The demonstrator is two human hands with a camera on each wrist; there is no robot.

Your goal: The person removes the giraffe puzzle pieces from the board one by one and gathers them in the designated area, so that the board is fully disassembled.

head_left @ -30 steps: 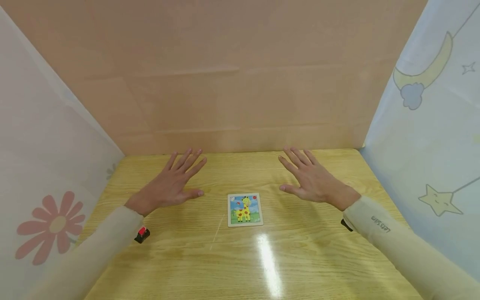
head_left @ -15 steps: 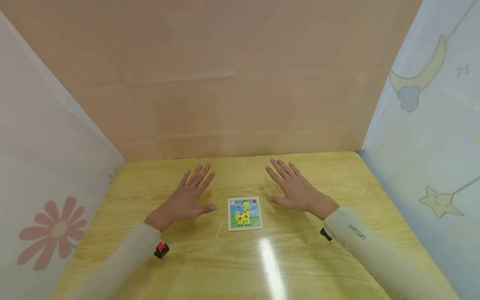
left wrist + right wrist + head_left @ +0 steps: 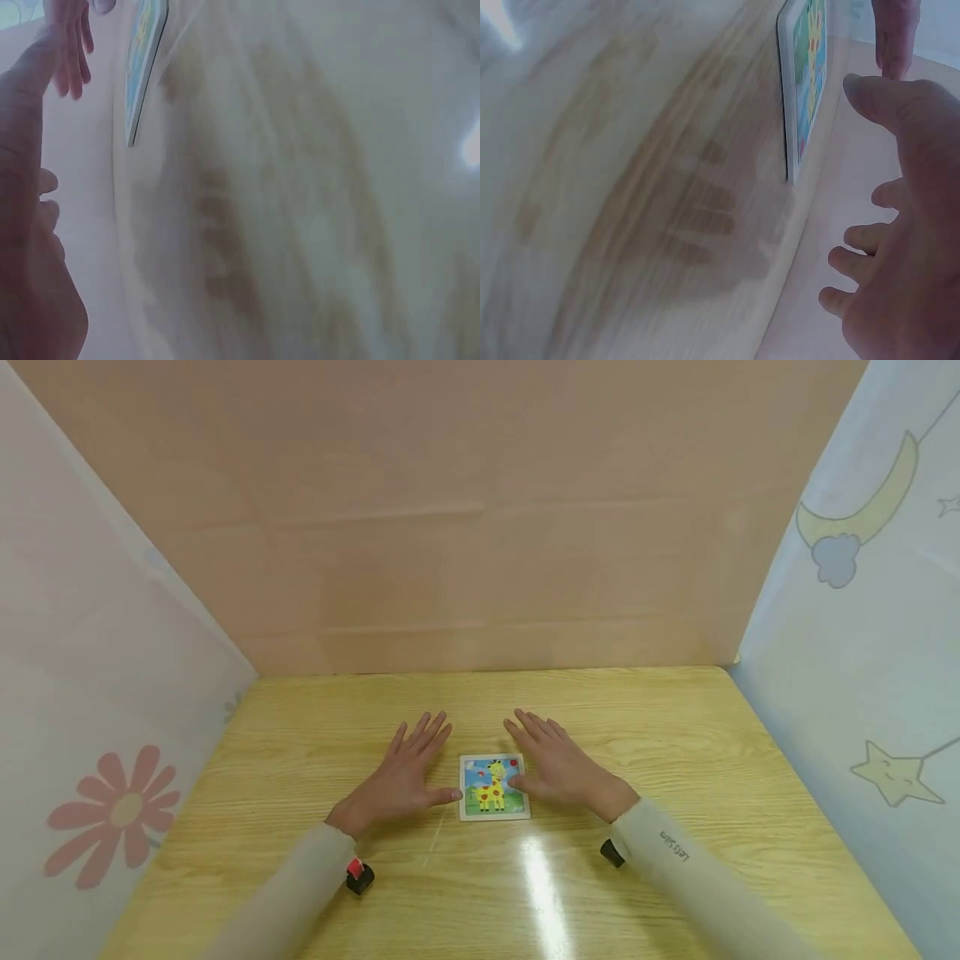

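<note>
A small square giraffe picture puzzle [image 3: 491,789] with a pale frame lies flat at the middle of the table. My left hand [image 3: 401,782] hovers on its left side, fingers straight and spread, thumb tip right by the frame's left edge. On the other side my right hand [image 3: 558,768] hovers with straight fingers, its thumb overlapping the picture's right edge in the head view. Neither hand holds anything. The right wrist view shows the puzzle [image 3: 808,82] beyond the thumb, with hand shadows on the wood. In the left wrist view the puzzle [image 3: 144,60] appears edge-on.
The light wooden table [image 3: 675,760] ends at a tan back panel [image 3: 487,552]. White side panels stand at left, with a printed flower [image 3: 123,810], and at right, with a moon [image 3: 862,510]. A bright glare streak [image 3: 546,902] lies in front of the puzzle.
Both hands have moved inward and somewhat nearer to the person, from wide apart to close beside the puzzle. The puzzle has stayed in place on the table.
</note>
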